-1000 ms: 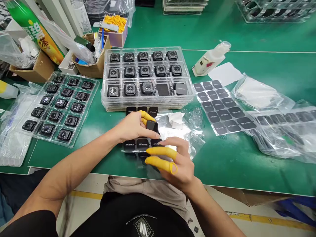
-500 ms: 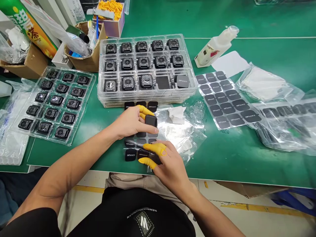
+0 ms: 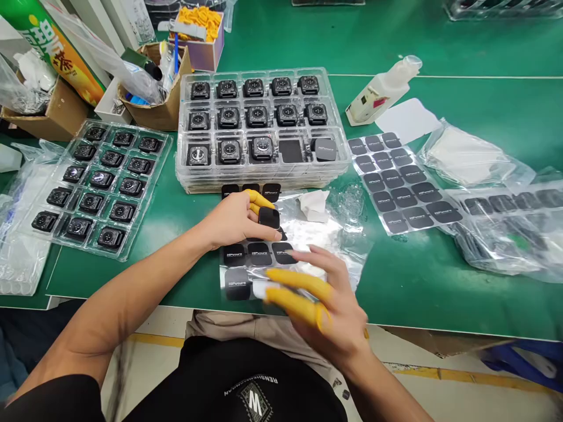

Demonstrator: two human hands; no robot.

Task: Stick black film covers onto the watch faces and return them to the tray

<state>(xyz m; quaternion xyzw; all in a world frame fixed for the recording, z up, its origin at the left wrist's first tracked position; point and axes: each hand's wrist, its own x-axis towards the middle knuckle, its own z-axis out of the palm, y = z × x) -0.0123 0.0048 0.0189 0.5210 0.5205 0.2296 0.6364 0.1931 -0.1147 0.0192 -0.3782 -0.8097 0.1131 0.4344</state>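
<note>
Pinched in my left hand, which wears yellow finger cots, is a strapless smartwatch with its dark glossy face up. It is held above a sheet of black, rounded-square HiFuture stickers. My right hand, also with yellow finger cots, is over the sheet's near right part and smeared by motion. Its thumb and index finger look a little apart. A small whitish patch shows at their tips, beside the near-left sticker; whether the fingers grip anything is not clear.
Behind my hands stands a stack of clear trays with watches. Another watch tray lies left. To the right are a second sticker sheet, a white bottle and plastic bags. A crumpled white paper lies near the sheet.
My right hand has moved right and towards me, its fingers lifting off the sheet's near rows. More stickers show there now. My left hand keeps the smartwatch in nearly the same place.
</note>
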